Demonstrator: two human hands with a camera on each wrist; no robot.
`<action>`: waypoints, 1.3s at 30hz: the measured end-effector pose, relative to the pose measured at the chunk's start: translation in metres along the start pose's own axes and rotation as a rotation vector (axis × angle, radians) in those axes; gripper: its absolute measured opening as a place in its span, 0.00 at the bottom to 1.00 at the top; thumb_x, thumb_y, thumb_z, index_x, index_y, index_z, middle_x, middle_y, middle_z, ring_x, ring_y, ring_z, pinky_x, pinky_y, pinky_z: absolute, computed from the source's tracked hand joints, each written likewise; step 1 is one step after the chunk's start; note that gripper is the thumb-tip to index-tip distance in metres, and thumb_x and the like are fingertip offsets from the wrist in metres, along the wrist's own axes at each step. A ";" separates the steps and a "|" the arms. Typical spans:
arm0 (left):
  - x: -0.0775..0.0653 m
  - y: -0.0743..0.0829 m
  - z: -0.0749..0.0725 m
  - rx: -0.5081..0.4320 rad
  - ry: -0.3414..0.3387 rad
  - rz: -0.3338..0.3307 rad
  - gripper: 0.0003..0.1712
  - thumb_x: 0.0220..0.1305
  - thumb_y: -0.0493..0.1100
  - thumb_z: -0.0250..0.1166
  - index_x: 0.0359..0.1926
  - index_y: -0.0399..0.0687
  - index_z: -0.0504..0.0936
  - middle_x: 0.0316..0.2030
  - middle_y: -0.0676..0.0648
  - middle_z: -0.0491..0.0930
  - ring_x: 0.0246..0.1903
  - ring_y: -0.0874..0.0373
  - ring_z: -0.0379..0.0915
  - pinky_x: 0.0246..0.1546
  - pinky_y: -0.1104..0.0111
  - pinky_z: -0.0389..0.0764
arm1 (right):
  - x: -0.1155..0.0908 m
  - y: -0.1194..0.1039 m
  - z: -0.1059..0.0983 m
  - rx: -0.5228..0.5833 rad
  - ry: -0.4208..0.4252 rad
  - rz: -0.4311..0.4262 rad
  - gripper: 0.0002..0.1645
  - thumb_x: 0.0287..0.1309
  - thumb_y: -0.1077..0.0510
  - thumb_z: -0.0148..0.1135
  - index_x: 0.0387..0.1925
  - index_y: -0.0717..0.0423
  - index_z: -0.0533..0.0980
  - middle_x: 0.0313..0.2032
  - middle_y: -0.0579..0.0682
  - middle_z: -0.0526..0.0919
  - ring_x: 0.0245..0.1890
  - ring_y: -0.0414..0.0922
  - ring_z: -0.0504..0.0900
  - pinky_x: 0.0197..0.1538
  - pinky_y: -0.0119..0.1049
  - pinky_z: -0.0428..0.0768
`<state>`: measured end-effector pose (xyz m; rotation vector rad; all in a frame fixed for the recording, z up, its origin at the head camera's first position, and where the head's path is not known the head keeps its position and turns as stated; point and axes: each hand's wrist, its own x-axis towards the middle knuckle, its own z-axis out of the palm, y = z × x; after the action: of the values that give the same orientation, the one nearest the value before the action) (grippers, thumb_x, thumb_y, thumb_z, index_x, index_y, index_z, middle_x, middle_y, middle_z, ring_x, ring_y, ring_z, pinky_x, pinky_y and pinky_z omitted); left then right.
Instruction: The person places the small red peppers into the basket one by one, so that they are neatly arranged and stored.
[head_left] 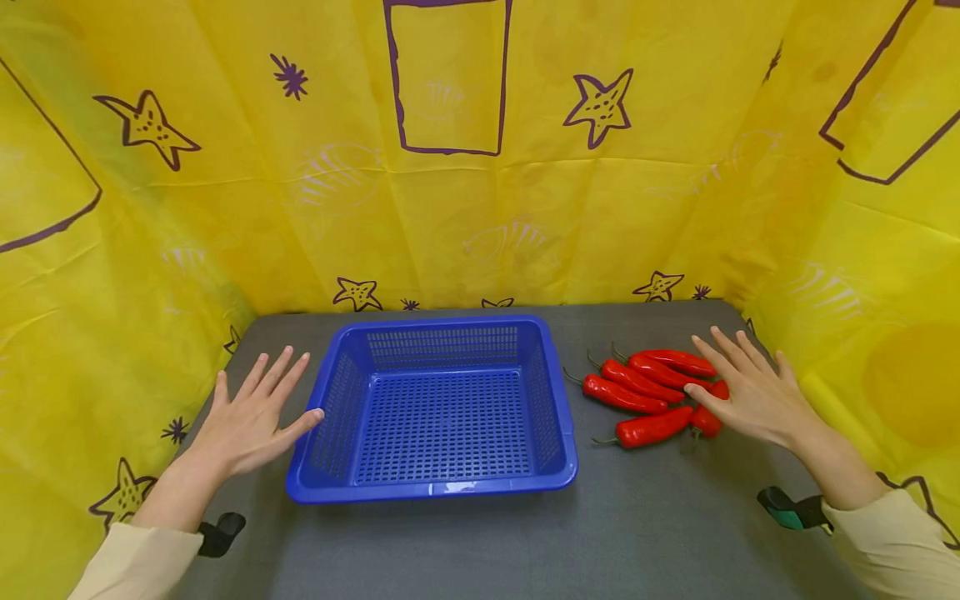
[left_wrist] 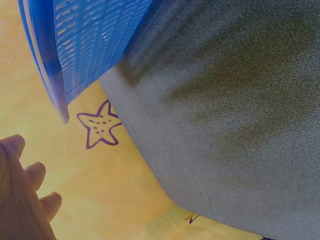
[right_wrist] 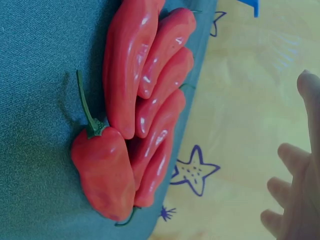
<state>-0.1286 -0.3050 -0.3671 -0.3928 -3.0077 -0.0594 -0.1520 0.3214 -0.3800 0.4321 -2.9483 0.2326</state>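
Observation:
A blue plastic basket [head_left: 431,489] with slotted walls and floor stands on the grey table, nothing inside it. My left hand [head_left: 255,417] is spread at its left side, fingers straight, the thumb over or near the rim; contact cannot be told. Several red chili peppers [head_left: 622,393] with green stems lie grouped right of the basket. Above their right end my right hand [head_left: 757,396] is spread with straight fingers, holding nothing. The right wrist view shows a shorter, wider red pepper [right_wrist: 104,172] beside the long ones, and the hand apart from them.
Yellow cloth [head_left: 465,225] printed with starfish and fish hangs at the back and both sides of the grey table [head_left: 450,550]. A dark strap [head_left: 221,533] shows by the left wrist, and another strap [head_left: 791,508] by the right.

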 end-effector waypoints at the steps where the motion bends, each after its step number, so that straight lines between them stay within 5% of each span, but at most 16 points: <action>1: 0.000 0.000 0.000 0.001 0.000 -0.001 0.47 0.61 0.68 0.47 0.72 0.59 0.37 0.72 0.42 0.42 0.68 0.36 0.38 0.56 0.29 0.29 | 0.000 0.000 0.000 -0.001 0.000 0.000 0.45 0.57 0.37 0.54 0.71 0.43 0.49 0.70 0.57 0.50 0.69 0.62 0.45 0.56 0.74 0.42; 20: -0.004 -0.004 0.002 -0.019 0.003 -0.011 0.48 0.61 0.68 0.48 0.72 0.58 0.36 0.72 0.43 0.39 0.69 0.37 0.35 0.55 0.30 0.24 | -0.001 -0.001 0.002 0.000 0.058 -0.021 0.45 0.54 0.38 0.58 0.69 0.47 0.55 0.68 0.58 0.55 0.67 0.61 0.51 0.54 0.72 0.49; 39: -0.008 -0.012 0.004 -0.227 0.059 -0.062 0.47 0.62 0.62 0.53 0.72 0.56 0.38 0.71 0.41 0.40 0.68 0.35 0.36 0.55 0.29 0.35 | -0.002 0.002 0.015 0.044 0.242 -0.146 0.48 0.36 0.52 0.74 0.62 0.55 0.65 0.59 0.62 0.69 0.50 0.63 0.70 0.42 0.64 0.69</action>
<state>-0.1242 -0.3188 -0.3728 -0.3114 -2.9623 -0.4126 -0.1527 0.3216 -0.3952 0.5783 -2.6668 0.3087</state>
